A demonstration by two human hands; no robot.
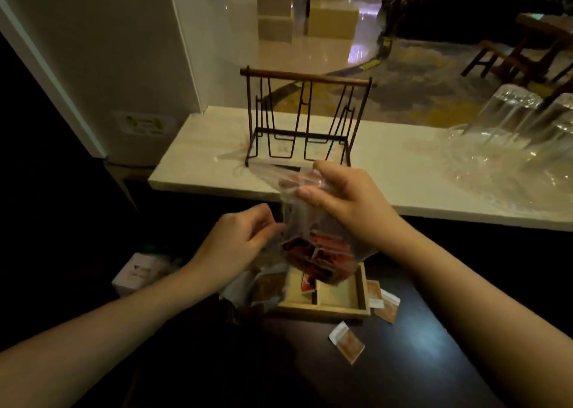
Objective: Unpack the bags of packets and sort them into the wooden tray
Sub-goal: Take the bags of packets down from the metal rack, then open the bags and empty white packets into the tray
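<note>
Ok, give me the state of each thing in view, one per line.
Bag: held up over the tray by both hands, red packets still inside.
Left hand: grip pinching the bag's side.
Right hand: grip closed on the bag's top.
Tray: one red packet in it.
Brown packets: loose on the dark table, outside the tray.
Rack: upright, empty.
Glasses: upside down.

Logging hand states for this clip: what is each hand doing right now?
Left hand: closed, pinching the side of the clear plastic bag of red packets.
Right hand: closed, gripping the top of the same bag.
</note>
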